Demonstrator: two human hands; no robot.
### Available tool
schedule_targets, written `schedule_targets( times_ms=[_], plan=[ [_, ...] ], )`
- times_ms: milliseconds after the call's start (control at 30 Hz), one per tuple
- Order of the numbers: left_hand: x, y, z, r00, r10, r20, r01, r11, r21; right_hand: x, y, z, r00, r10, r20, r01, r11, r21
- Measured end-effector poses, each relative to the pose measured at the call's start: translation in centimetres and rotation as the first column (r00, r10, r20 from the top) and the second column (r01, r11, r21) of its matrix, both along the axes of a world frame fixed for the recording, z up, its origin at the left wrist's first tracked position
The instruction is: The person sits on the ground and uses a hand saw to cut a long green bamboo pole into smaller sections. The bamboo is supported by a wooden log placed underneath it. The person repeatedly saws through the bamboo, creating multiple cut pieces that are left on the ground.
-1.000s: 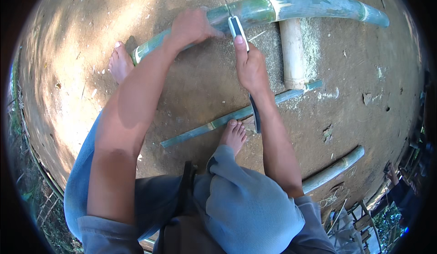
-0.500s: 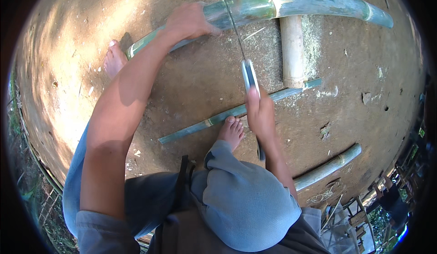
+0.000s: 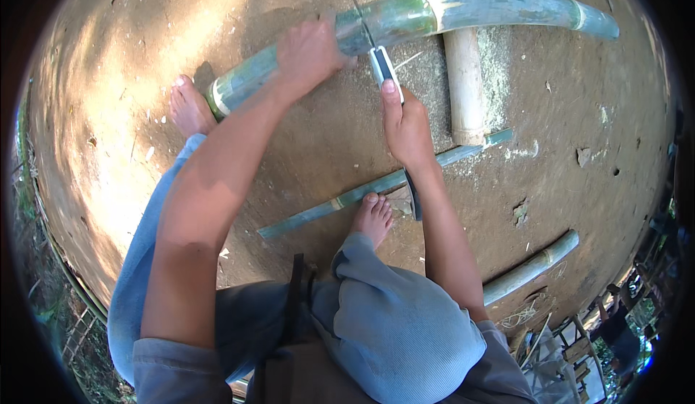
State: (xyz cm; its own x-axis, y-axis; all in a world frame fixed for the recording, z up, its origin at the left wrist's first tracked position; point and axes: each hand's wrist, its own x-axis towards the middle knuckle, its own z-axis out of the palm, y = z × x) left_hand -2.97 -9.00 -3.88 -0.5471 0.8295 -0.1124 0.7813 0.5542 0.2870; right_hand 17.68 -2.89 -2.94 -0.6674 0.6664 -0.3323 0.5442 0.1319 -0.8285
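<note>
Since half a second ago the right hand has gone back up from near the thin pole to the bamboo, so the knife meets the stalk again, much as it did a second ago. The left hand has stayed on the stalk throughout.

The bamboo is the biggest thing here: a thick green stalk with pale node rings, lying on the dirt ground across the top of the view (its curve may be only the lens). Its near end lies just beside the left foot; further along it crosses over a pale log that runs toward the person. The thin pole lies below the bamboo, nearer the person, with the right foot touching it. Another green stalk lies well apart, down to the right.

The left arm is stretched forward, its hand clamped over the top of the bamboo. The right hand is closed around the knife's handle, forefinger laid along its back, the blade pointing up against the bamboo just right of the left hand. A dark sheath-like piece shows under the right wrist.
</note>
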Motion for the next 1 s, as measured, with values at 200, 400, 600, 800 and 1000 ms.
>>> schedule_targets(
  times_ms=[200, 400, 600, 800, 1000],
  plan=[
    [-1.6, 0.1, 0.1, 0.996, 0.031, 0.086, -0.016, 0.986, -0.169, 11.1, -5.4, 2.8, 0.997, 0.014, 0.072, -0.011, 0.999, -0.039],
    [-1.2, 1.0, 0.3, 0.993, 0.022, 0.114, -0.004, 0.988, -0.154, 6.1, -3.0, 0.3, 0.994, -0.018, 0.106, 0.015, 1.0, 0.023],
    [-2.9, 0.5, 0.7, 0.987, 0.006, 0.16, 0.039, 0.96, -0.278, 9.4, -4.4, 3.0, 0.997, 0.022, 0.074, -0.017, 0.998, -0.065],
    [-1.9, 1.1, 0.2, 0.993, 0.011, 0.116, 0.013, 0.979, -0.203, 5.7, -1.9, 0.2, 0.993, 0.03, 0.114, -0.029, 0.999, -0.017],
    [-3.7, 0.8, 0.3, 0.987, -0.013, 0.159, 0.055, 0.964, -0.262, 10.3, -5.2, 2.3, 1.0, -0.015, 0.013, 0.016, 0.999, -0.044]
  ],
)
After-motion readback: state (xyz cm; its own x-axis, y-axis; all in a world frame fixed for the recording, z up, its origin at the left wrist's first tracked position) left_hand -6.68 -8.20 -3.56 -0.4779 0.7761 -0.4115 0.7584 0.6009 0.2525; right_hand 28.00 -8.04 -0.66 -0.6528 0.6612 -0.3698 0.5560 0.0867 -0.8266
